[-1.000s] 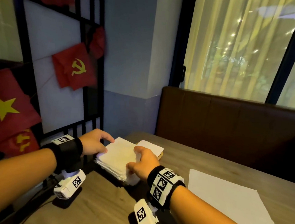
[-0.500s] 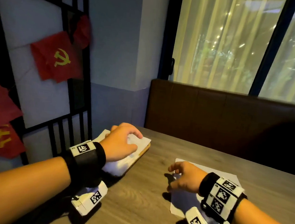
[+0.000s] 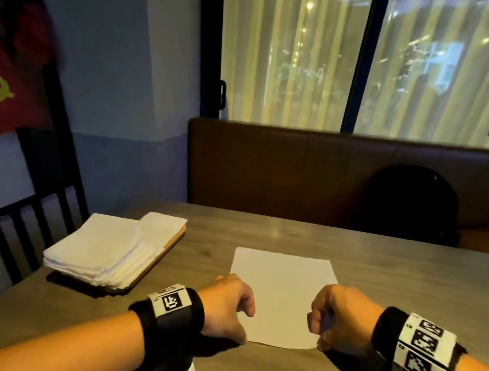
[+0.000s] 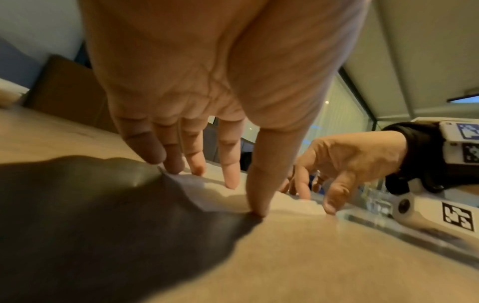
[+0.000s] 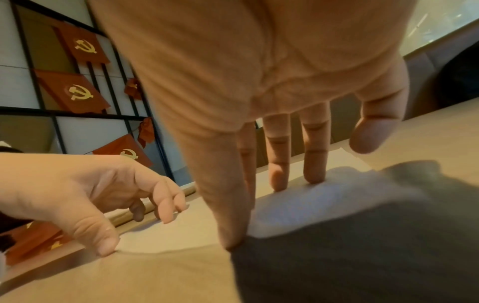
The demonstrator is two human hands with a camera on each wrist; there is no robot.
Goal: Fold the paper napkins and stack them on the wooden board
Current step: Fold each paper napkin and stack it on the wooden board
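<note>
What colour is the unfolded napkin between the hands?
Plain white napkin, no print; clearest in the head view.

Wooden table, grey-brown grain, fills foreground. Brown padded bench backrest along table's far edge. Dark rounded backpack on bench seat, right side. Window above bench, black frames, pale yellow sheer curtain, blurred lights behind. Black handle on left frame. Grey-blue wall at left. Black metal grille against it, red hammer-and-sickle flags hung on grille.
</note>
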